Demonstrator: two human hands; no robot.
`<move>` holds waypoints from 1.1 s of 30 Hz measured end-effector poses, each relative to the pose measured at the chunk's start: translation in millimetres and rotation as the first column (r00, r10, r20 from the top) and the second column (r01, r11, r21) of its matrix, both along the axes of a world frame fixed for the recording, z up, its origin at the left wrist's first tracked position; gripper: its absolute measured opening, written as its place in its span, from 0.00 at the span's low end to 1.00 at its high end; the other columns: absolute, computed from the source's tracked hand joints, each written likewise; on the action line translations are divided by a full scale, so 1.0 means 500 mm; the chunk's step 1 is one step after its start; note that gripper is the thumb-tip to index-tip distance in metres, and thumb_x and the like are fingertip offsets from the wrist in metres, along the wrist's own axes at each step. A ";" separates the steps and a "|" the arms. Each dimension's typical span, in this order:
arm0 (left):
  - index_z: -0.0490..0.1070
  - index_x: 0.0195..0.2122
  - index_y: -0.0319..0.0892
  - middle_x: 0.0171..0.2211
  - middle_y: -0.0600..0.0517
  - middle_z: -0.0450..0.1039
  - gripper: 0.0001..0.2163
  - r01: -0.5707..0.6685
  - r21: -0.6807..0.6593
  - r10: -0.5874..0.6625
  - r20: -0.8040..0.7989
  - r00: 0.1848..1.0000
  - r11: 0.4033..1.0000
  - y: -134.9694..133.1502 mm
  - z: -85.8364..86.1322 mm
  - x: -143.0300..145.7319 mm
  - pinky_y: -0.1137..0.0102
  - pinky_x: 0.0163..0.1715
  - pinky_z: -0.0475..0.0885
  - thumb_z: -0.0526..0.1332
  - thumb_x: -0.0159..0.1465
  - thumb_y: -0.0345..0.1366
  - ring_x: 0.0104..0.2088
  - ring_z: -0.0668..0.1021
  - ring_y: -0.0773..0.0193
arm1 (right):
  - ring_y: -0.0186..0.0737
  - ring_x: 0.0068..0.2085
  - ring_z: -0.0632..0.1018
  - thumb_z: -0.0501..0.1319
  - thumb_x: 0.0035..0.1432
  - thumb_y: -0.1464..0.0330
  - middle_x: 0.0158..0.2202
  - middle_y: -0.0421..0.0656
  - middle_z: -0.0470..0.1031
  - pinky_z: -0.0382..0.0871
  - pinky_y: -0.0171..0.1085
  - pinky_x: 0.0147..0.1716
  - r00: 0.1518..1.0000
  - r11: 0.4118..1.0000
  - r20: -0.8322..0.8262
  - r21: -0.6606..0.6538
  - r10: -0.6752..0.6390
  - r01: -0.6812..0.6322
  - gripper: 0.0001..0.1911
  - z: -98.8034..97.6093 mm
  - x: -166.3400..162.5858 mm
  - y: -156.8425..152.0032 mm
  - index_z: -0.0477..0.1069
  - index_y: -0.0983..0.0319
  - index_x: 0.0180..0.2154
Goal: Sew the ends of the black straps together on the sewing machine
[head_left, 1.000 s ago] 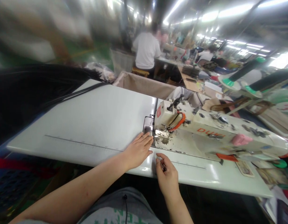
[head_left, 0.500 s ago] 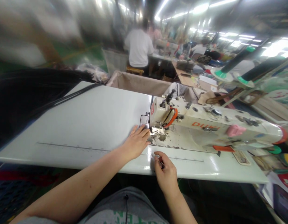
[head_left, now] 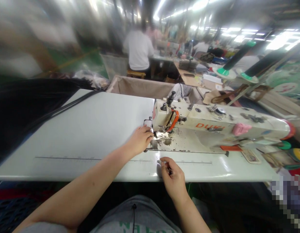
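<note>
My left hand [head_left: 140, 139] is at the needle end of a white sewing machine [head_left: 203, 126], its fingers bent and drawn together beside the presser foot and the shiny needle plate [head_left: 162, 135]. Whatever its fingertips pinch, if anything, is too small to make out. Lower down, my right hand [head_left: 173, 174] is near the front edge of the white table [head_left: 91, 129], curled closed with thumb and forefinger together. A small dark, metallic object [head_left: 169, 171] shows inside its palm; most of it is hidden by the fingers.
Long black strips [head_left: 74, 103] lie over the table's left end, beside a dark heap [head_left: 23, 110]. A beige fabric-lined bin [head_left: 142, 85] stands behind the table. Dark thread cones [head_left: 237, 58] rise at the right. A person in white [head_left: 139, 48] sits with their back turned.
My left hand's spread, flat fingers have bent and drawn in beside the presser foot. My right hand keeps its closed grip in about the same place. The view has shifted slightly.
</note>
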State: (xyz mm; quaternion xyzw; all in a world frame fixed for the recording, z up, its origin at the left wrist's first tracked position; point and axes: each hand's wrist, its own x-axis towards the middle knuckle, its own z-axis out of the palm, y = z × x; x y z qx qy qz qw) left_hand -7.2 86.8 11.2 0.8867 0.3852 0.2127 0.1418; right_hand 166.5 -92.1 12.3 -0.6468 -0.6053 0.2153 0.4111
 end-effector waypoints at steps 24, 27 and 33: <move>0.82 0.47 0.44 0.54 0.48 0.79 0.12 0.185 -0.196 -0.158 0.145 0.977 0.963 0.170 -0.001 0.012 0.63 0.59 0.73 0.70 0.62 0.36 0.54 0.79 0.55 | 0.36 0.28 0.74 0.57 0.67 0.67 0.30 0.41 0.76 0.68 0.33 0.28 0.999 1.000 -0.040 0.026 -0.002 0.003 0.10 -0.003 0.000 -0.005 0.77 0.61 0.42; 0.84 0.41 0.47 0.46 0.49 0.82 0.08 0.159 -0.105 -0.149 0.094 0.984 0.982 0.153 0.006 -0.002 0.61 0.56 0.73 0.71 0.61 0.38 0.50 0.80 0.54 | 0.37 0.29 0.75 0.58 0.67 0.67 0.30 0.41 0.77 0.69 0.33 0.28 0.999 1.000 -0.038 0.025 -0.002 0.003 0.10 -0.005 0.002 -0.005 0.77 0.60 0.42; 0.84 0.36 0.49 0.40 0.53 0.84 0.03 0.076 -0.043 -0.074 0.040 0.996 0.996 0.118 0.006 -0.012 0.63 0.47 0.71 0.70 0.62 0.37 0.41 0.81 0.58 | 0.38 0.29 0.76 0.57 0.68 0.66 0.29 0.41 0.77 0.70 0.35 0.30 1.000 0.999 -0.023 0.032 -0.010 0.011 0.11 -0.006 0.000 -0.004 0.77 0.59 0.42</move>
